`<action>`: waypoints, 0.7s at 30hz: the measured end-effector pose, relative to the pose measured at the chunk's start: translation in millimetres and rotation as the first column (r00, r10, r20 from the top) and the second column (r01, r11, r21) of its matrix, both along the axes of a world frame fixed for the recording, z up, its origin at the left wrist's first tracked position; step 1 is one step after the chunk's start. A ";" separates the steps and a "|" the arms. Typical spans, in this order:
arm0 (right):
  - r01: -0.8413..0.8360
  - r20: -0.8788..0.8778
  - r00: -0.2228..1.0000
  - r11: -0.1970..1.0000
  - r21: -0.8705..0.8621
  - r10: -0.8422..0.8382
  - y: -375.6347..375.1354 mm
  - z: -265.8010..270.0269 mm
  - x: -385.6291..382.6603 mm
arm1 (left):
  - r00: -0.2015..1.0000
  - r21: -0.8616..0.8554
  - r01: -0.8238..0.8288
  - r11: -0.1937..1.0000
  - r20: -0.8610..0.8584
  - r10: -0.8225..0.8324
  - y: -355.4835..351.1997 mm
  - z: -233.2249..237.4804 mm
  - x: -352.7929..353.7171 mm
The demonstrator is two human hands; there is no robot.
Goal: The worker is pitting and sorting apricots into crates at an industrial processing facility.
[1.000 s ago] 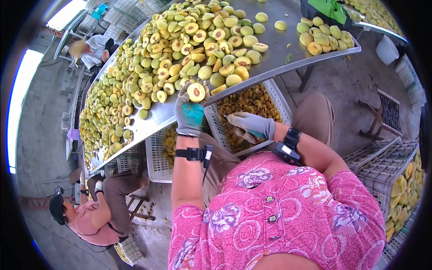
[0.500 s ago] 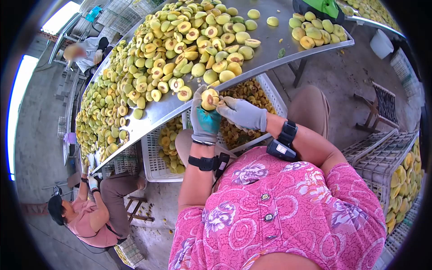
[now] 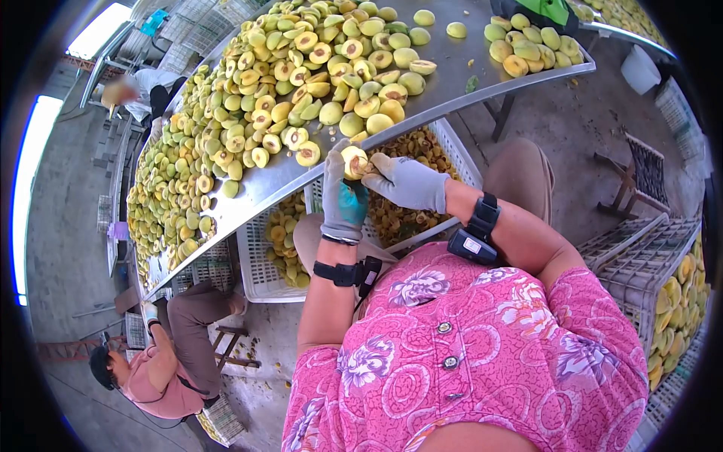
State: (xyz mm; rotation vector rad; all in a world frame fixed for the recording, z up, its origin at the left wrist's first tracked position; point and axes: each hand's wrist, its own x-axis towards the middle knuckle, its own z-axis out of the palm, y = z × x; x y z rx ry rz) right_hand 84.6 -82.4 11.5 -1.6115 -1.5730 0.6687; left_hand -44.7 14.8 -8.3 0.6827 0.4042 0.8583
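My left hand (image 3: 343,192), in a grey glove with a teal palm patch, holds a peach half (image 3: 354,161) with its pale cut face showing. The gloved thumb and fingers of my right hand (image 3: 407,183) are pinched together at the right edge of that half; a small brownish thing shows at their tips, too small to name. Both hands are just off the front edge of the metal table (image 3: 444,90), above a white crate (image 3: 465,162) of brownish fruit scraps (image 3: 410,215). Many peach halves (image 3: 301,98) are heaped on the table.
A second white crate (image 3: 256,282) with peach halves stands by my left knee. At right are stacked crates of fruit (image 3: 640,271), a stool (image 3: 633,177) and a white bucket (image 3: 640,71). A co-worker in pink (image 3: 154,377) sits at lower left; another person (image 3: 143,90) is farther back.
My right fingers have shifted slightly at the edge of the peach half, and the half has turned a little in my left hand. The co-worker at lower left has moved an arm.
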 end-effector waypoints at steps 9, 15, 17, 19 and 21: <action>-0.052 0.067 0.996 0.998 -0.043 0.055 0.8 -4.5 -3.4 | 0.991 0.089 -0.010 0.996 -0.128 0.022 -4.6 -0.4 0.4; -0.104 0.128 0.986 0.993 -0.058 0.110 -2.7 -13.0 1.8 | 0.927 0.179 0.035 0.983 -0.373 0.034 -7.6 17.1 -1.5; -0.127 0.149 0.977 0.978 -0.166 0.153 -3.4 -13.3 3.8 | 0.820 0.179 0.238 0.955 -0.564 -0.099 2.2 19.2 -2.8; -0.117 0.100 0.986 0.980 -0.161 0.134 -5.8 -12.0 0.3 | 0.775 0.098 0.328 0.939 -0.597 -0.209 17.8 21.7 -11.0; -0.101 0.047 0.993 0.983 -0.152 0.109 -3.6 -9.6 -0.4 | 0.797 0.079 0.382 0.921 -0.533 -0.285 25.7 12.9 -10.7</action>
